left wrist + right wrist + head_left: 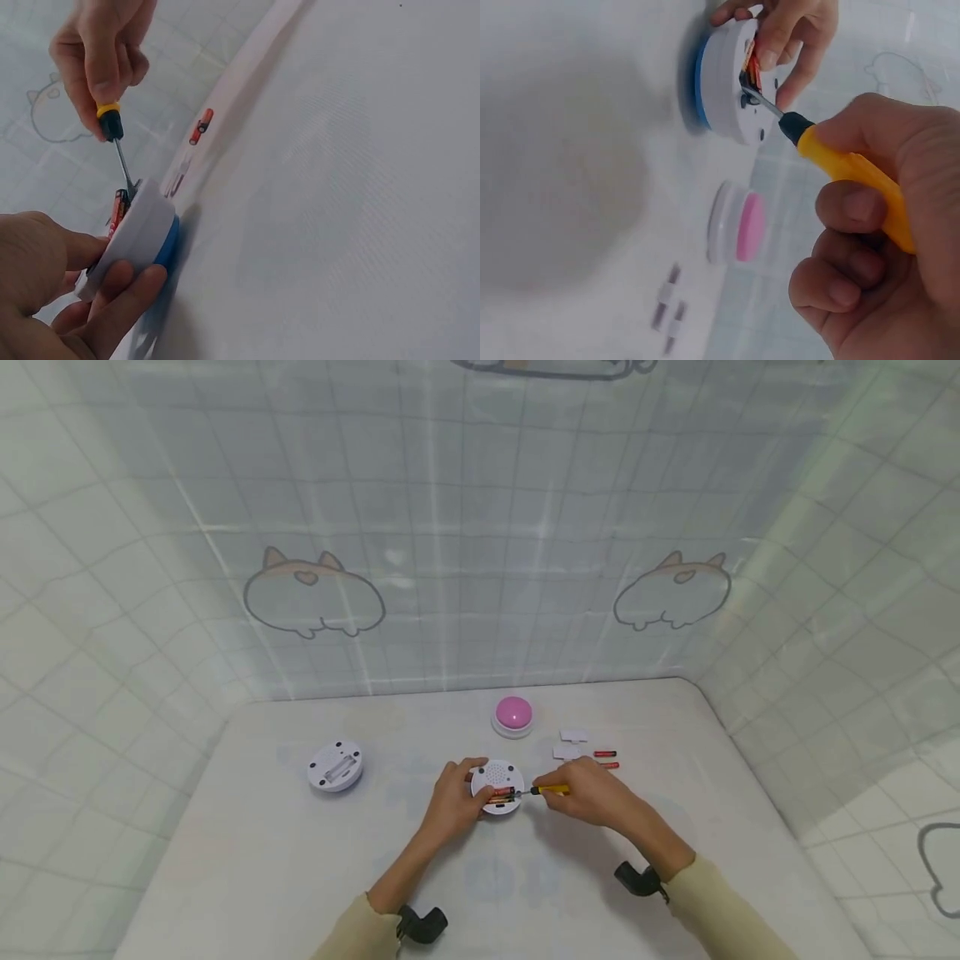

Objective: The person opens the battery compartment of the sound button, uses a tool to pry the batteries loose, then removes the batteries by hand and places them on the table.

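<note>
My left hand (452, 800) grips a round white push-button device (495, 773), bottom side up, with its blue dome (171, 241) facing the table. Two red-and-black batteries (501, 796) sit in its compartment, and the left thumb lies against them. In my right hand (596, 792) is a screwdriver (855, 174) with a yellow and black handle. Its metal shaft (123, 161) reaches the end of the compartment, with the tip at the batteries' ends. Exactly what the tip touches is too small to tell.
Behind the device stands a white button with a pink dome (513, 712). Another white device (335, 767) lies upturned at the left, its battery compartment bare. Two white covers (573, 736) and two loose red batteries (604, 753) lie at the back right. A patterned curtain (480, 543) borders the table.
</note>
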Motion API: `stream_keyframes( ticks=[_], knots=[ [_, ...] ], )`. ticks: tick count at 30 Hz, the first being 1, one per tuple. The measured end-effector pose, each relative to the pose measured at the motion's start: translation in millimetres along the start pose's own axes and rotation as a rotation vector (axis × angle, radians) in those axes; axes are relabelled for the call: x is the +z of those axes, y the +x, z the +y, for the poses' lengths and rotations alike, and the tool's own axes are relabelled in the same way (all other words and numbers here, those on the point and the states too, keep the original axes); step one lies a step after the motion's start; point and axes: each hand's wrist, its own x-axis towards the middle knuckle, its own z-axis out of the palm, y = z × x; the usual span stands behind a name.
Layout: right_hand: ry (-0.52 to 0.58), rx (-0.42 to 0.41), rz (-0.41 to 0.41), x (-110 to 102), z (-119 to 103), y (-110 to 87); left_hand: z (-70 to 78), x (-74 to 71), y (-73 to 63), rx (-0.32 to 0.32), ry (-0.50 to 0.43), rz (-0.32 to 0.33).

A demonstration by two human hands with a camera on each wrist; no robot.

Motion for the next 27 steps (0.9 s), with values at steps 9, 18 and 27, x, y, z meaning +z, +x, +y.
stream_keyframes(
  ticks=[9,18,27],
  knots=[
    [-0.149,-0.11,-0.061,-5,-15,12.5,0.9,-5.6,1.2,0.021,-0.025,-0.044],
    [0.235,-0.011,-0.16,7,28,19.7,1.0,-3.5,-0.4,0.011,-0.059,-0.06],
    [0.336,0.031,-0.141,16,39,18.8,2.3,0.1,-1.6,0.014,-0.045,-0.053]
  ],
)
